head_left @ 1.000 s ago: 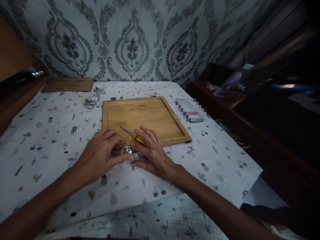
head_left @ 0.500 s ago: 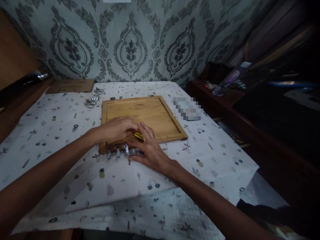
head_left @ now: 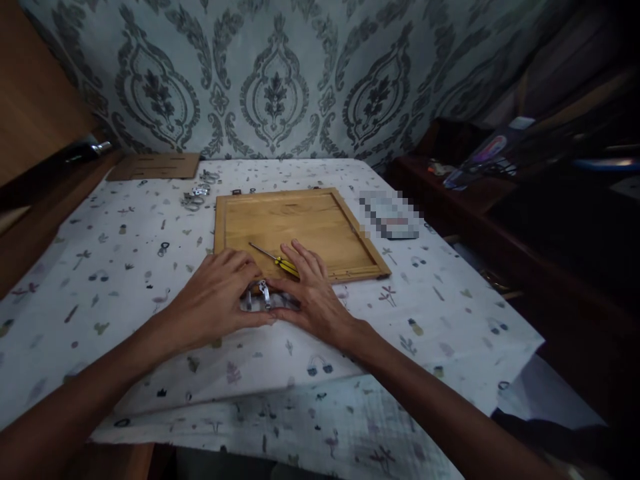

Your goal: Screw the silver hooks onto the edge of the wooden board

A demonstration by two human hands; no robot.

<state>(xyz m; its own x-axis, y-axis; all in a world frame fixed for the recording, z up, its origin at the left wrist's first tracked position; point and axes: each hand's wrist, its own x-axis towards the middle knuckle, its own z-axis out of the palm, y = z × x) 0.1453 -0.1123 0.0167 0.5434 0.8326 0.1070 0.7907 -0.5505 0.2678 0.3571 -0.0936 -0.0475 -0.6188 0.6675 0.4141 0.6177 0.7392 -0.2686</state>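
A framed wooden panel lies flat on the patterned cloth. Small silver metal clips stick out from its front edge, between my two hands. My left hand curls round the left part of that edge, fingertips above and thumb in front, partly covering the clips. From the other side, the bent forefinger and thumb of my right hand close on the rightmost clip; its other fingers stretch over the panel. A yellow-and-black screwdriver rests slantwise on the panel, shaft pointing away to the left, its handle end hidden by my right fingers.
Several loose metal fittings lie beyond the panel's left corner. A brown cardboard sheet is at the back left. A blurred-out packet lies right of the panel. A clear bottle is on the dark furniture at right.
My left hand has come down and nearer, from above the panel to its front edge. The screwdriver, mostly covered before, now shows on the panel. The view has shifted slightly.
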